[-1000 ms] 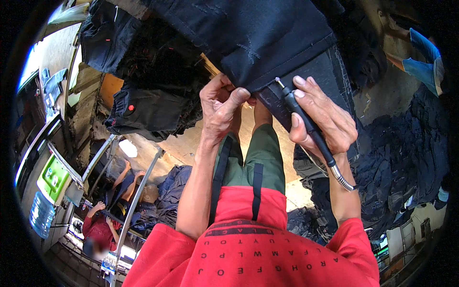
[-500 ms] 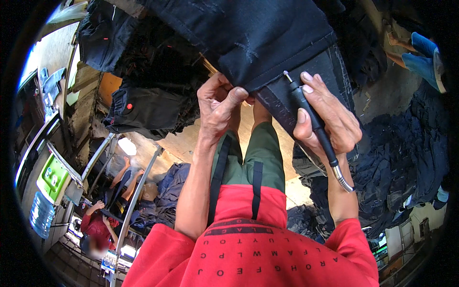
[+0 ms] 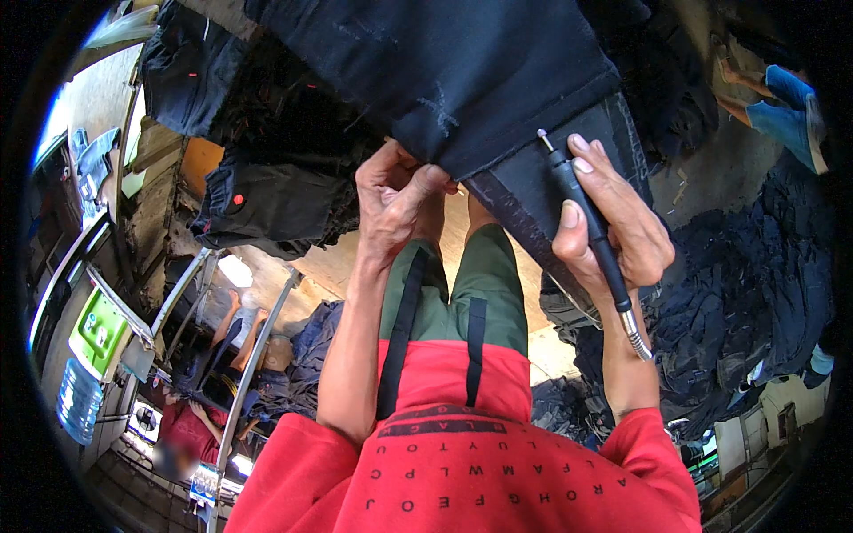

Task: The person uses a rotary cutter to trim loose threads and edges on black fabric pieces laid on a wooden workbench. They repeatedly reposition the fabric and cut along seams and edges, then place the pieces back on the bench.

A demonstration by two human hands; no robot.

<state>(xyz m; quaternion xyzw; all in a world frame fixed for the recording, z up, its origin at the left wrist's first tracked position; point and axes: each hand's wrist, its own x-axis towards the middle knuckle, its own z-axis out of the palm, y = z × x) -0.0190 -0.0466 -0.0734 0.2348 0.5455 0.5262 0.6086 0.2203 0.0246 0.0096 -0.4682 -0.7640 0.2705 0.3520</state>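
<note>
Dark denim trousers (image 3: pixel 515 75) lie with one leg over a flat black board (image 3: pixel 555 169), whose worn end sticks out past the hem. Whitish scuffed lines mark the cloth near the hem. My left hand (image 3: pixel 391 200) is closed, pinching the hem's near corner between thumb and fingers. In my right hand (image 3: pixel 631 231) is a black rotary tool handpiece (image 3: pixel 588 218), gripped between thumb and fingers. Its small pale rounded bit points up and left, close to the hem, and I cannot tell whether it touches the cloth. A ribbed metal flexible shaft leaves its rear end.
Dark garments (image 3: pixel 275 200) are piled to the left, and a large heap of dark clothes (image 3: pixel 737 284) lies right. Metal rails (image 3: pixel 258 355) stand at lower left, near a green tray (image 3: pixel 99 329) and a blue water bottle (image 3: pixel 78 400). Other people sit at lower left and far right.
My left hand and the denim have shifted slightly left. The handpiece has moved a little to the right, its bit still near the hem.
</note>
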